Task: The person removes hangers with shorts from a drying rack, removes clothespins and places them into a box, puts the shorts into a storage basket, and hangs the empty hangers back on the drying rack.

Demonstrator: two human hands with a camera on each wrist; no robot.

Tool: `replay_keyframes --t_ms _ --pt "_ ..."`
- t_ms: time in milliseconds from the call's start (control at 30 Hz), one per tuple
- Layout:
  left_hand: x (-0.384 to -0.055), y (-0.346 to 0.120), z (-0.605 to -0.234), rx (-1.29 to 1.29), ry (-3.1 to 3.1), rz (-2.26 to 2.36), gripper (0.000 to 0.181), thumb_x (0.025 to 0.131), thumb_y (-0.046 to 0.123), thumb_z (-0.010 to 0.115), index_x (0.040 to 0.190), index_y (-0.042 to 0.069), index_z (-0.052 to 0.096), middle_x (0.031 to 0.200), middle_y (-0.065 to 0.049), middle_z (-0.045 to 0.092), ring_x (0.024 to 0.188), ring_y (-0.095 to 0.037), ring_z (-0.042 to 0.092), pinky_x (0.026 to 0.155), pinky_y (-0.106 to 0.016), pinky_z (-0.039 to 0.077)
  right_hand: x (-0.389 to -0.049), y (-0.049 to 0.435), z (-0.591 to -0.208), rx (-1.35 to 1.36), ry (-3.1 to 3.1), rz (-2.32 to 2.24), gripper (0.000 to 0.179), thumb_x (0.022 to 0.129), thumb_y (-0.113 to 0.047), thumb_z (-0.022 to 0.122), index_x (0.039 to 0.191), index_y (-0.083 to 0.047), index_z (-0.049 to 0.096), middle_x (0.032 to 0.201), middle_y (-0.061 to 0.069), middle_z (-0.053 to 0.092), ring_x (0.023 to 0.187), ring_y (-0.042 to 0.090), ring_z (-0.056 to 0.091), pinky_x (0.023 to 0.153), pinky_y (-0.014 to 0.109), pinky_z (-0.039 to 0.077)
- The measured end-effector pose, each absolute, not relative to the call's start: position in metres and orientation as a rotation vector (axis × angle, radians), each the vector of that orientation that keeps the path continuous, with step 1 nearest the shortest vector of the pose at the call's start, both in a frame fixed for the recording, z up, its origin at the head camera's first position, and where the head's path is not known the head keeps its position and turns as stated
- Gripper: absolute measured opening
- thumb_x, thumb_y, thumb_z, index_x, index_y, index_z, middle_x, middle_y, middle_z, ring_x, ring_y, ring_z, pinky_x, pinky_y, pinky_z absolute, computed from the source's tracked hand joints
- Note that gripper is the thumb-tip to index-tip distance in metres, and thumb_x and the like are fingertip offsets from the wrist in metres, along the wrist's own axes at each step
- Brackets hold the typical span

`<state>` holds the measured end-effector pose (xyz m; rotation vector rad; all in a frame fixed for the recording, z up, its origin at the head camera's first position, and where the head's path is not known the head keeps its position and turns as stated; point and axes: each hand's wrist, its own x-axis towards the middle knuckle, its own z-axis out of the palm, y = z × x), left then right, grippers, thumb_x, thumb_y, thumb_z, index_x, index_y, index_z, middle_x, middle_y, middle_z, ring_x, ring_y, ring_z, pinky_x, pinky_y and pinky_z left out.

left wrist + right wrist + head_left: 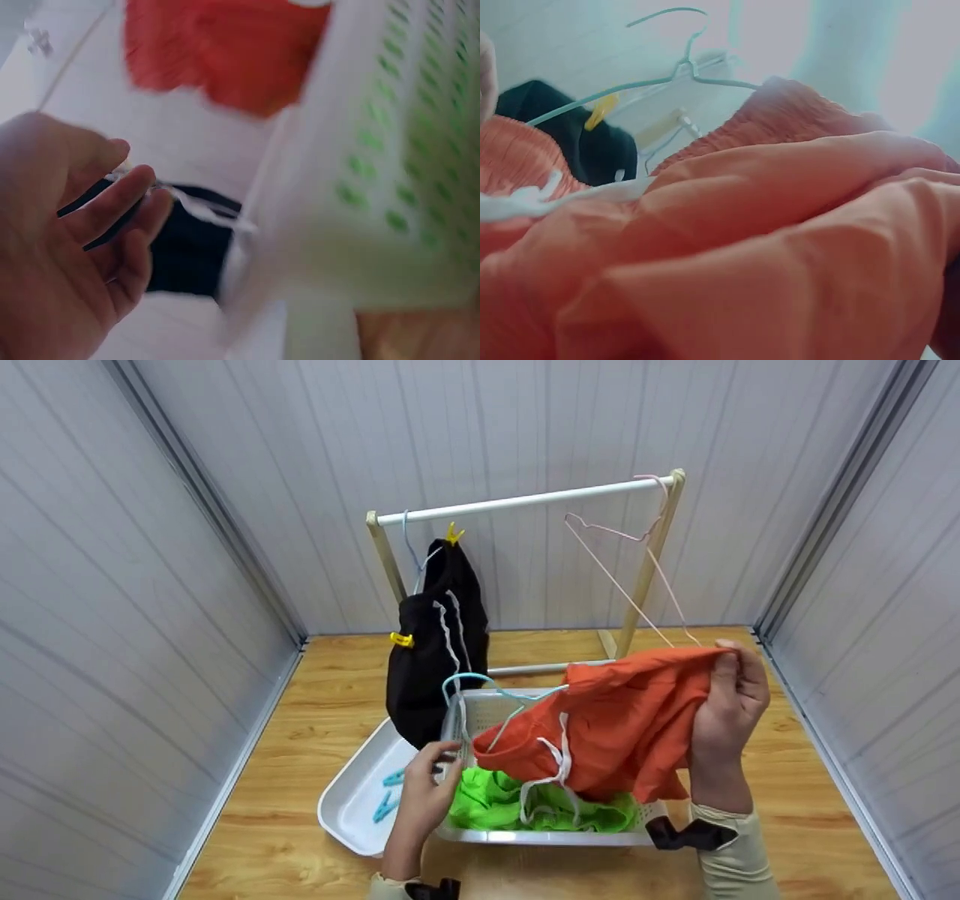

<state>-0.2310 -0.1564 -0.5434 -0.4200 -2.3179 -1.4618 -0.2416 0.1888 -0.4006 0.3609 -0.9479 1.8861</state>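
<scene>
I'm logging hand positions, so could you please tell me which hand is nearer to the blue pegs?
Left. In the head view, the left hand is just right of the blue pegs; the right hand is farther off, right of the basket, gripping the orange shorts.

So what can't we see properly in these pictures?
- Head view: one end of the blue hanger, hidden by the orange garment.
- Head view: part of the green cloth, also behind the orange garment.
- Head view: part of the white tray, hidden behind the left hand.
- Left wrist view: the basket, blurred and cut off by the right edge.
</scene>
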Motion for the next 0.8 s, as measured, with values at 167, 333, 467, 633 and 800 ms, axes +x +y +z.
replay_keyframes --t_ms 167,333,467,633,800 --pt "-0.231 -0.148 -0.526 -0.583 -2.347 -1.507 0.032 0.095 0.014 0.064 0.126 0.006 0.06 0.115 -0.006 0.064 0.105 -0.025 0.06 0.086 -0.05 0.047 -0.243 0.188 -0.399 0.287 -0.797 2.048 0.017 0.097 -0.001 0.053 0.102 0.01 0.065 0.084 0.012 0.063 0.071 0.017 0.06 0.063 0.024 0.049" --pt "-0.236 -0.146 -0.513 -0.595 -2.341 -1.496 0.011 0.1 0.014 0.055 0.101 0.01 0.065 0.089 0.004 0.065 0.088 -0.016 0.061 0.079 -0.037 0.049 -0.247 0.19 -0.4 0.236 -0.738 2.166 0.018 0.097 -0.009 0.055 0.104 0.002 0.067 0.089 0.01 0.063 0.076 0.017 0.061 0.066 0.024 0.05" --pt "-0.236 -0.142 -0.504 -0.58 -2.296 -1.437 0.008 0.1 0.017 0.056 0.095 0.012 0.061 0.075 0.007 0.055 0.07 -0.011 0.054 0.062 -0.029 0.047 -0.25 0.191 -0.405 0.216 -0.712 2.298 0.018 0.095 -0.013 0.058 0.104 0.0 0.066 0.089 0.01 0.063 0.078 0.017 0.061 0.068 0.025 0.051" --pt "-0.237 -0.134 -0.491 -0.604 -2.256 -1.335 0.013 0.1 0.022 0.056 0.09 0.013 0.056 0.068 0.008 0.044 0.06 -0.009 0.047 0.052 -0.026 0.042 -0.254 0.192 -0.415 0.138 -0.579 2.475 0.016 0.091 -0.013 0.062 0.102 -0.002 0.067 0.092 0.01 0.064 0.08 0.019 0.063 0.069 0.026 0.052" --pt "-0.239 -0.127 -0.48 -0.603 -2.258 -1.223 0.018 0.099 0.025 0.057 0.086 0.013 0.054 0.068 0.008 0.042 0.062 -0.011 0.047 0.055 -0.026 0.04 -0.257 0.191 -0.422 0.112 -0.619 2.515 0.016 0.091 -0.014 0.062 0.102 -0.003 0.068 0.092 0.01 0.065 0.08 0.018 0.063 0.067 0.026 0.053"
